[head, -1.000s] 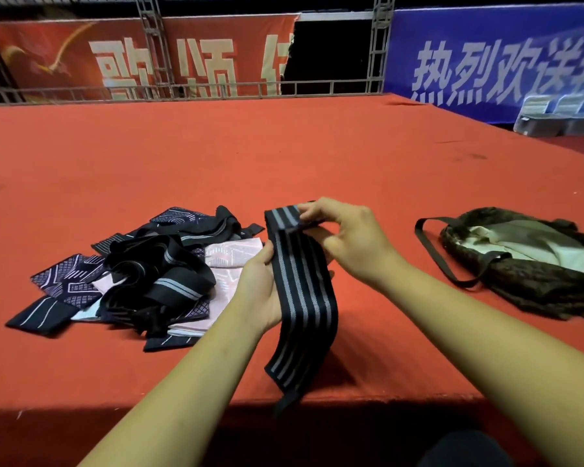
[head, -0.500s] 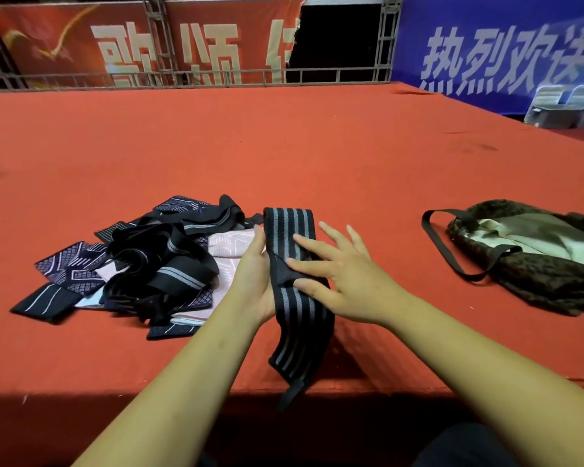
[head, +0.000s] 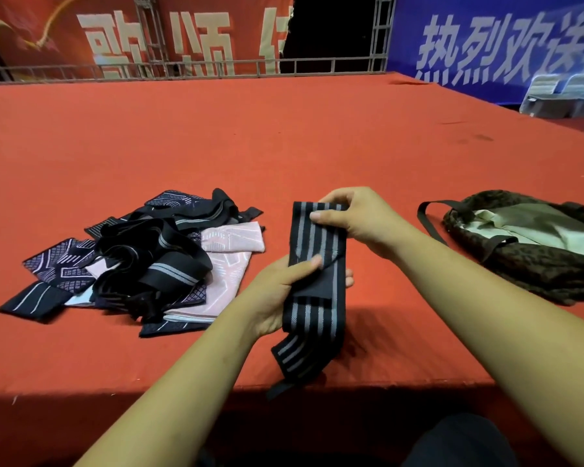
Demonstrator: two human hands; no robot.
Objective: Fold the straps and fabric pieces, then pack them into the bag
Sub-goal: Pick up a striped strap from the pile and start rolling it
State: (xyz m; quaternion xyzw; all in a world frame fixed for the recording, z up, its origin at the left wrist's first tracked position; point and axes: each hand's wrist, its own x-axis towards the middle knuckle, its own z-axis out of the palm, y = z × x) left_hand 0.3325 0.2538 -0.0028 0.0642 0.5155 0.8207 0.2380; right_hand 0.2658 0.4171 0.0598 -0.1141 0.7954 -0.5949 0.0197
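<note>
Red carpeted stage (head: 284,136), banners behind. My left hand (head: 277,294) pinches the striped strap (head: 314,264) mid-length, thumb on top, to anchor the fold; my right hand (head: 358,217) pinches its far end to bring it over. The strap is black with grey stripes, its tail hanging off the edge. Pile (head: 142,261) left, open bag (head: 533,244) right.

Red carpet-covered flat platform (head: 284,146). Dark brown patterned fabric bag (head: 536,274), pale lining, lies open on it. Heap of black grey-striped straps and navy and pink patterned cloth pieces (head: 155,264) lies well left of bag.
</note>
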